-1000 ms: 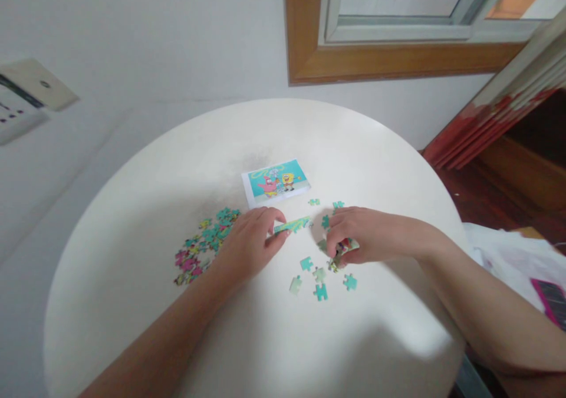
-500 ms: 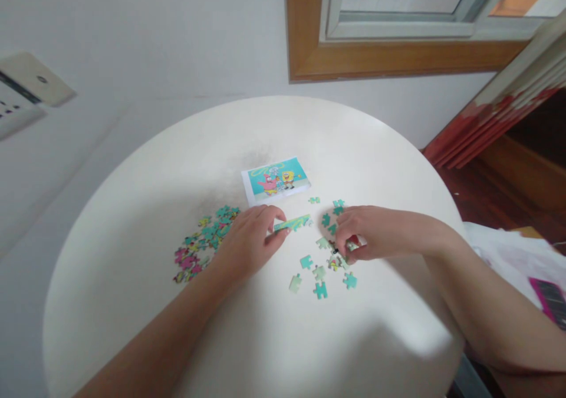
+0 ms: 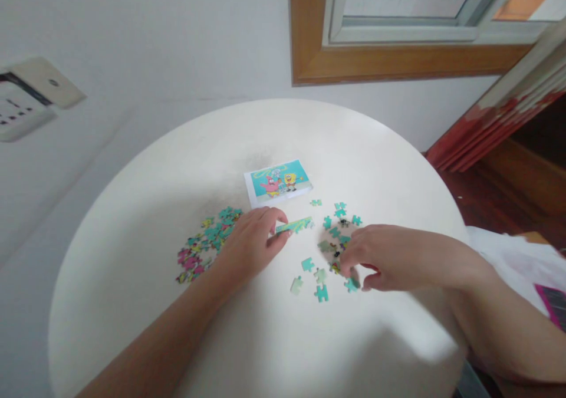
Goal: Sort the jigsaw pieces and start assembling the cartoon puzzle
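My left hand (image 3: 254,239) has its thumb and index finger on the left end of a joined strip of jigsaw pieces (image 3: 298,226), green and yellow, flat on the table. My right hand (image 3: 371,253) is over the loose jigsaw pieces on the right, thumb and fingers apart, with nothing visible between them. Just below its fingertips lies a teal jigsaw piece (image 3: 351,285); several pieces are partly hidden under the hand. Beyond the strip lies a cartoon picture card (image 3: 280,182) with pink and yellow figures.
A heap of mixed jigsaw pieces (image 3: 206,242) lies left of my left hand. More loose pieces, such as a teal one (image 3: 322,293), lie nearer me on the round white table (image 3: 145,209). A wall and a wood-framed window (image 3: 398,62) stand behind it.
My right hand has moved toward me and slightly right, and its fingers have opened. Pieces it covered at the upper right now show. My left hand stays on the strip.
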`<state>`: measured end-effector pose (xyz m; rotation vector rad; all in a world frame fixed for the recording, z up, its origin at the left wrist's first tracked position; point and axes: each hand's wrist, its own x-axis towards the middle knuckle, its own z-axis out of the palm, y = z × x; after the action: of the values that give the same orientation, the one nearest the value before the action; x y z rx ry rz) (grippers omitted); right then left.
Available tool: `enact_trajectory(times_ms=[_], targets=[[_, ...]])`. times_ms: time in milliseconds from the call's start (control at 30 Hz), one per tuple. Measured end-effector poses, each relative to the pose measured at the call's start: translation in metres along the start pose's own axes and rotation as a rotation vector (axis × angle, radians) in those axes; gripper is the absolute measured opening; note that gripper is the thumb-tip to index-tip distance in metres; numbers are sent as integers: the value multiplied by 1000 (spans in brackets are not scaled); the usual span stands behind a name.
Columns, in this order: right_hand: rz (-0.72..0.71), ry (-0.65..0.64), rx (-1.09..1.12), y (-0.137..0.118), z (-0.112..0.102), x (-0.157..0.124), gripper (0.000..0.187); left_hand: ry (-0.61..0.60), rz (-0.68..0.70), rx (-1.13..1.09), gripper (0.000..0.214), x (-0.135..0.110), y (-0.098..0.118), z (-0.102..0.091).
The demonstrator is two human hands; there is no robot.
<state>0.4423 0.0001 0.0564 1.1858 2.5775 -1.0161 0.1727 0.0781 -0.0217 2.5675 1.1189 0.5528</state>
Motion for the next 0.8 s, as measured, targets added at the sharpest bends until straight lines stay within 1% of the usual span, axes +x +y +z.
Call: enact_trajectory(times_ms=[167,333,433,800], targets=[[40,15,-71,-5,5,7,25,-9,-9,-4,14,0,0,0],[26,-16,-36,-1,4,9,20,-21,-13,0,15,0,0,0],[12,-27,-22,1,3,9,21,-28,-10,-2,15,0,0,0],[20,-35,-26,-2,1,11,19,-33,-15,-7,16,0,-1,0]])
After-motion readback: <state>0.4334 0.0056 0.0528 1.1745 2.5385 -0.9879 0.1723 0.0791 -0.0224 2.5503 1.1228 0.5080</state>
